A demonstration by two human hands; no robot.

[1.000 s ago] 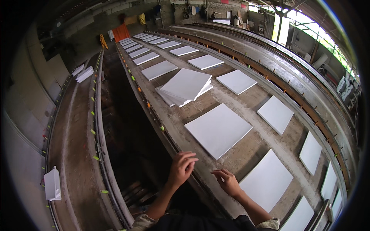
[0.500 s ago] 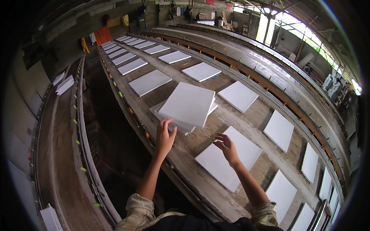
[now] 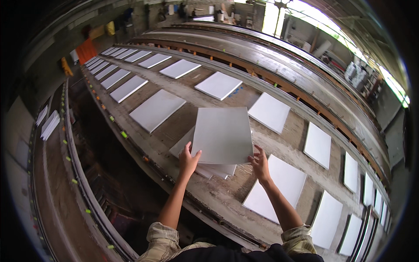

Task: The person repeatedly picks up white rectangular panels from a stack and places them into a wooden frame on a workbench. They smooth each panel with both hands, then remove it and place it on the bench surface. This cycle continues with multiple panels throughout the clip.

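Between my two hands is a white rectangular sheet stack [image 3: 222,135], its near edge tipped up; how many sheets it holds is hard to tell. My left hand [image 3: 188,161] grips its near left side, thumb toward the upper face. At the near right corner, my right hand [image 3: 259,163] has its fingers closed on the edge. More white sheets [image 3: 216,171] lie beneath, fanned out and mostly covered. Right of them, a flat white stack [image 3: 279,185] rests on the long worn table [image 3: 238,185], partly behind my right forearm.
White stacks in two rows run along the table, such as one at the left [image 3: 158,109] and one at the right [image 3: 317,145]. A narrower table [image 3: 52,174] stands left across a dark gap. Another long table [image 3: 244,48] lies beyond. Orange cloth [image 3: 86,51] hangs far left.
Both hands have closed on the upper white sheets, which have turned squarer to me and tilted up. My right hand moved in from over the neighbouring stack. The view has shifted a little.
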